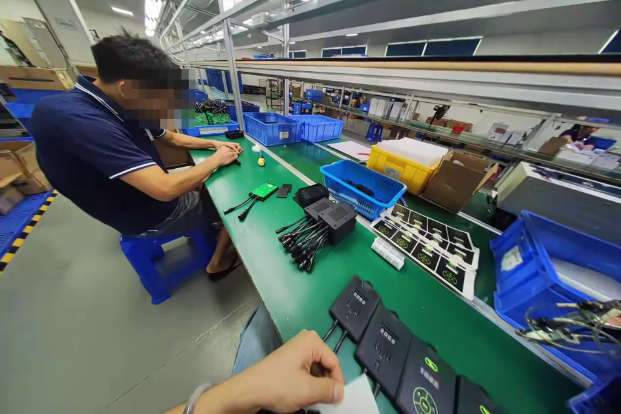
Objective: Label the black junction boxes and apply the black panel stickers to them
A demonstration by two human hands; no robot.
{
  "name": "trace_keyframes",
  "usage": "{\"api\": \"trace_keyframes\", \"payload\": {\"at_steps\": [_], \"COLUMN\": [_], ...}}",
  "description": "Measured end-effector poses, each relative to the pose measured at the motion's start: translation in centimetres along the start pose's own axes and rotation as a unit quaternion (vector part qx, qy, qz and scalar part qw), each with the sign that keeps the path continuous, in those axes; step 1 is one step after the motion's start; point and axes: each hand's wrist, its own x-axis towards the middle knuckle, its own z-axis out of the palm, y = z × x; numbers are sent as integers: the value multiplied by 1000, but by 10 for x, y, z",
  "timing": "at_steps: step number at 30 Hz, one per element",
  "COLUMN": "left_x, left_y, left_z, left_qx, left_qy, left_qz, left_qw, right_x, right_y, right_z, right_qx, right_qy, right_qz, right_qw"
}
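My left hand [295,372] comes in at the bottom edge, with thumb and fingers pinched on the corner of a white sheet [356,398]. My right hand is out of view. Just beyond the sheet lies a row of black controller boxes [385,349] with digit displays and cables. One box [427,375] carries a label with a green-lined keypad; the nearest one is cut off by the frame. A sheet of black keypad labels [436,239] lies farther back, beside a small white block [388,252].
Stacked black boxes with cables [334,217] and a green circuit board [264,191] lie on the green bench [272,259]. A blue basket [361,187], yellow bin [402,162] and blue bin [528,265] line the back. A co-worker [97,149] sits at left, hands on small parts.
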Motion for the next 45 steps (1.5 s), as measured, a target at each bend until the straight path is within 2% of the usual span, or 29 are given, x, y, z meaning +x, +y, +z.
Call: {"api": "trace_keyframes", "payload": {"at_steps": [2,4,6,8,9,10,11,13,14,15,17,19,21,26,31,35,40,45], "left_x": [-5,-5,0,10,16,21,26,33,35,35,34,31,29,27,29,31,33,34], "left_y": [2,3,3,0,-1,-3,-5,-8,-10,-12,-16,-19,-22,-29,-36,-32,-26,-25], "left_z": [-12,-23,-32,-34,-33,-31,-28,-20,-16,-12,-7,-3,-1,3,3,3,4,6], "left_qx": [131,252,331,388,422,461,501,572,596,612,630,637,637,625,614,631,613,602], "left_qy": [62,119,119,85,68,50,28,-24,-49,-70,-93,-107,-111,-82,-90,-97,-109,-113], "left_qz": [24,51,65,80,88,94,98,96,92,88,83,76,76,103,104,90,95,88], "left_qw": [989,959,934,914,900,881,859,814,796,783,766,760,759,770,777,765,777,786], "right_x": [-1,-8,-20,-29,-31,-32,-31,-27,-26,-26,-28,-34,-40,-44,-41,-38,-34,-32], "right_y": [14,23,24,22,22,23,26,35,40,44,51,55,56,56,57,56,56,56], "right_z": [4,-3,-18,-33,-38,-40,-39,-30,-23,-17,-5,2,5,8,8,8,8,6], "right_qx": [33,61,71,75,90,120,164,264,305,333,360,370,368,342,331,318,304,257], "right_qy": [23,45,57,70,79,93,108,135,142,145,138,128,117,102,95,94,93,60], "right_qz": [68,139,190,242,289,350,419,548,590,615,646,661,667,666,665,662,667,660], "right_qw": [997,987,978,965,950,924,886,782,734,700,659,640,638,655,663,672,674,704]}}
